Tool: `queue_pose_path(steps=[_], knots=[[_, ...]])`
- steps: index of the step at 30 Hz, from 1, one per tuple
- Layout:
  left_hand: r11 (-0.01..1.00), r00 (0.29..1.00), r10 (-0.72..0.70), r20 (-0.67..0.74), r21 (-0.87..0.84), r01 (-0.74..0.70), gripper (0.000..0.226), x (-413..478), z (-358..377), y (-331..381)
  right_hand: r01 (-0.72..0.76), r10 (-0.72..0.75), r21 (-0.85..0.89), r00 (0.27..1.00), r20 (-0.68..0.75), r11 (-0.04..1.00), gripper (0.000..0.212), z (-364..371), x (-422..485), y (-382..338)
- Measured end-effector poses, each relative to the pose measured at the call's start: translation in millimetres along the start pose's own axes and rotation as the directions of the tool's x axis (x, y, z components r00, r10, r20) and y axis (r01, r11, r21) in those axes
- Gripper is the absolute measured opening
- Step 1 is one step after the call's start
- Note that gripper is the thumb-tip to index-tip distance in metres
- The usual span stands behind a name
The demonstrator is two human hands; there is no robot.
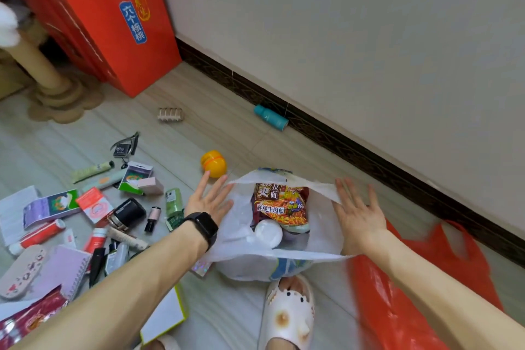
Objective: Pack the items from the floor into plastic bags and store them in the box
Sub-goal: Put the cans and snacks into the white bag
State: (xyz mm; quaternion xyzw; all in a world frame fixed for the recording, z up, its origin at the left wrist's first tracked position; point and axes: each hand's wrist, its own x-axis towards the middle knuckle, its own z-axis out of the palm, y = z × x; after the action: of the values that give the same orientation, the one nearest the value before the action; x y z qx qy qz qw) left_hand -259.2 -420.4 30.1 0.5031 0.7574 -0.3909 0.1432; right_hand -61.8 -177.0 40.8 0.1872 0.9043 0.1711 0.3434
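Note:
A white plastic bag (318,236) stands open on the floor in front of me. Inside it lie a red noodle packet (281,204) and a white round lid (268,233). My left hand (210,199) touches the bag's left side with straight, spread fingers. At the bag's right rim, my right hand (358,213) rests flat with its fingers straight too. Neither hand holds anything. Several small items lie scattered on the floor to the left, among them a black cylinder (129,212) and a red tube (42,234).
A red carton (108,23) stands at the back left. An orange plastic bag (412,278) lies at my right. A yellow ball (213,163), a teal bottle (271,117) by the wall's skirting and a beige rack (170,115) lie further off. My slippered foot (288,312) is just below the bag.

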Motion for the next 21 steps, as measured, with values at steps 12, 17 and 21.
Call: queue_pose_path(steps=[12, 17, 21], knots=[[0.850, 0.907, -0.157, -0.392, -0.521, -0.078, 0.039, -16, -50, 47, 0.218, -0.117, 0.279, 0.934, -0.339, 0.935, 0.048, -19, -15, -49], [0.328, 0.959, -0.249, -0.134, -0.943, -0.047, 0.077, 10, -32, 72, 0.078, -0.060, 0.243, 0.995, -0.081, 0.967, 0.042, 0, 0, -45], [0.687, 0.965, -0.226, -0.136, -0.724, 0.059, 0.080, 24, 1, 67, 0.055, -0.056, 0.014, 0.997, 0.046, 0.998, 0.082, 10, 12, -10]])
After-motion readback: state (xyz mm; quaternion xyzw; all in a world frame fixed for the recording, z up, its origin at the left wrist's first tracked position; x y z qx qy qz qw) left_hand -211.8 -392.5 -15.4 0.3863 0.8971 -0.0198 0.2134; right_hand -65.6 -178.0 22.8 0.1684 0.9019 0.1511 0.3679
